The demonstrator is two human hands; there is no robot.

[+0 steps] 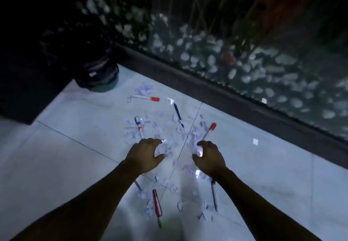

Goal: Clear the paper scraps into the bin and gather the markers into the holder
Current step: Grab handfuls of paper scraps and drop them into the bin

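Observation:
Pale paper scraps (170, 139) lie scattered over the glossy tiled floor (263, 175). My left hand (145, 154) and my right hand (210, 157) hover low over the heap, fingers curved and apart, facing each other with scraps between them. Several markers and pens lie among the scraps: a red-capped marker (146, 97) at the back, a dark pen (178, 112), a pen with a red and blue band (138, 126), a red-capped pen (209, 130) by my right hand, a red pen (157, 201) and a dark pen (213, 193) near me.
A dark mesh container (94, 65) stands at the back left corner of the tiles. A dark raised kerb (226, 94) runs diagonally behind the mess, with white pebbles (235, 67) and plant stems beyond it. A small white square (255, 141) lies on the floor at right.

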